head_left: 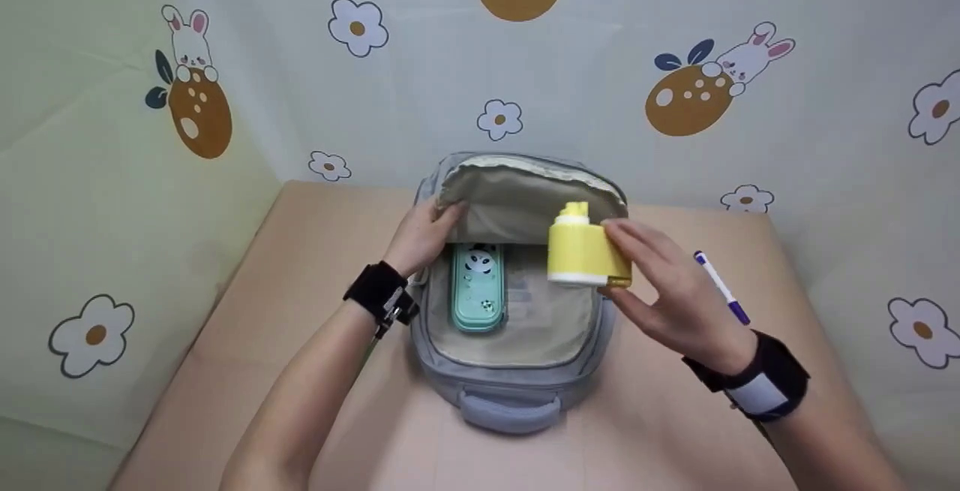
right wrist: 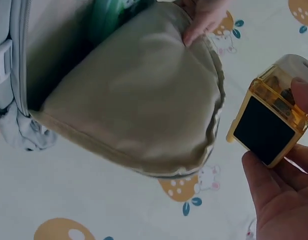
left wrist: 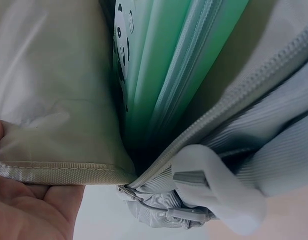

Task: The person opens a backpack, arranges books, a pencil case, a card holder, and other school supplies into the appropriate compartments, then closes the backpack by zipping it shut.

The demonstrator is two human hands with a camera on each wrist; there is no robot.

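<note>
A grey backpack point(head_left: 517, 382) lies unzipped with its handle toward me. My left hand point(head_left: 425, 237) pinches the left edge of its beige-lined flap point(head_left: 517, 202) and holds it raised. Inside, at the left, sits a mint-green pencil case point(head_left: 480, 299) with panda pictures; its zipped side faces the left wrist view. Over the right part of the opening, my right hand point(head_left: 675, 299) holds a yellow and white pencil sharpener point(head_left: 581, 254) between thumb and fingers. The right wrist view shows the sharpener's black panel point(right wrist: 263, 131) and see-through amber section.
A white marker point(head_left: 721, 288) with blue-purple ends lies on the table point(head_left: 675, 423), right of the backpack and partly behind my right hand. A curtain point(head_left: 420, 78) printed with rabbits and flowers hangs behind the table and along its sides.
</note>
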